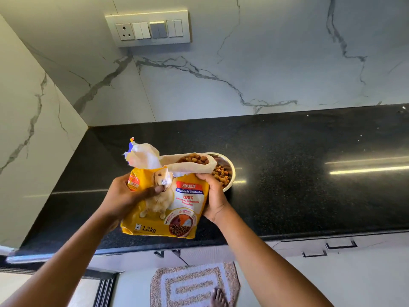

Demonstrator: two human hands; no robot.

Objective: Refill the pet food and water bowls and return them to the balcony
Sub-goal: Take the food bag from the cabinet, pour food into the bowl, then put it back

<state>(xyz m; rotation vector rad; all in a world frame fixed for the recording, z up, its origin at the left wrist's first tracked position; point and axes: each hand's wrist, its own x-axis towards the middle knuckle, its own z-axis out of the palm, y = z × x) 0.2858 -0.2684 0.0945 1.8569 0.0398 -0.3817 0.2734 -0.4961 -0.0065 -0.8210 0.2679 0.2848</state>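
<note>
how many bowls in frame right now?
1. A steel bowl sits on the black counter, behind the tilted dog food bag, with kibble in it. The bag covers the bowl's left part. No second bowl shows, though the bag could hide one.

Bright, even light, streaky glare on the glossy black worktop (309, 173) at right, wide-angle bending at edges.

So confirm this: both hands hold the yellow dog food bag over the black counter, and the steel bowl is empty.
Not empty: the head view shows kibble in the steel bowl. The rest holds: left hand and right hand grip the yellow bag over the black counter.
</note>
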